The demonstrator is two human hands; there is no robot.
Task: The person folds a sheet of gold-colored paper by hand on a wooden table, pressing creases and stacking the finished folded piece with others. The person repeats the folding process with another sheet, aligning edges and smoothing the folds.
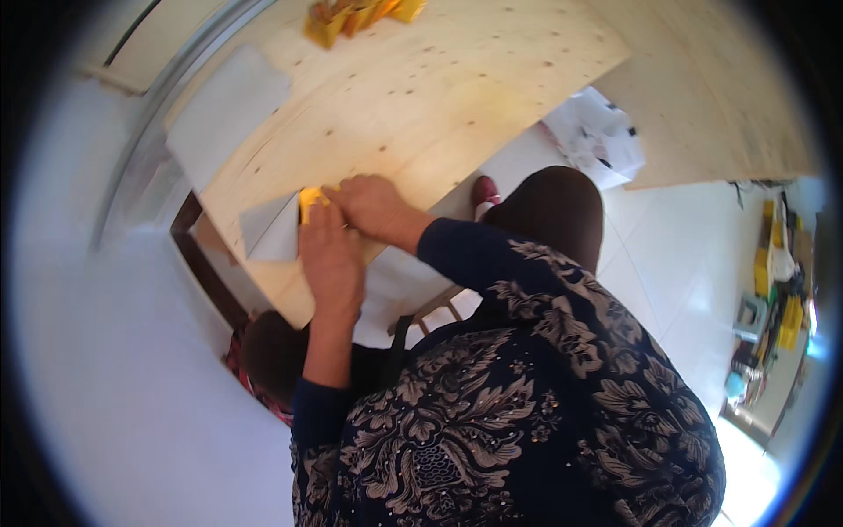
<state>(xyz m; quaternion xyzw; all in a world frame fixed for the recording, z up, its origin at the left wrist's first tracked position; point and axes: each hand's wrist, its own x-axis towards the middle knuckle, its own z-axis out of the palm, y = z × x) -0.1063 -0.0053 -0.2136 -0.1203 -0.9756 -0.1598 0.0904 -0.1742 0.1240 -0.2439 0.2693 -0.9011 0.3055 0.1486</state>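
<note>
On the pale wooden table lies a partly folded sheet of paper (274,230), grey-white on one side and golden yellow on the other. My left hand (330,259) rests on its right part, fingers stretched out flat. Beside it, my right hand (373,206) has its fingers bent in at the yellow part of the paper; its fingertips are partly hidden. The two hands are close together, nearly touching. Several folded golden paper pieces (360,16) sit in a row at the table's far edge.
A grey-white sheet (230,114) lies on the table's (421,97) left side. To the right, a white plastic bag (597,136) stands below the table edge. My knees are close to the near edge. A shelf (773,351) with assorted goods stands far right.
</note>
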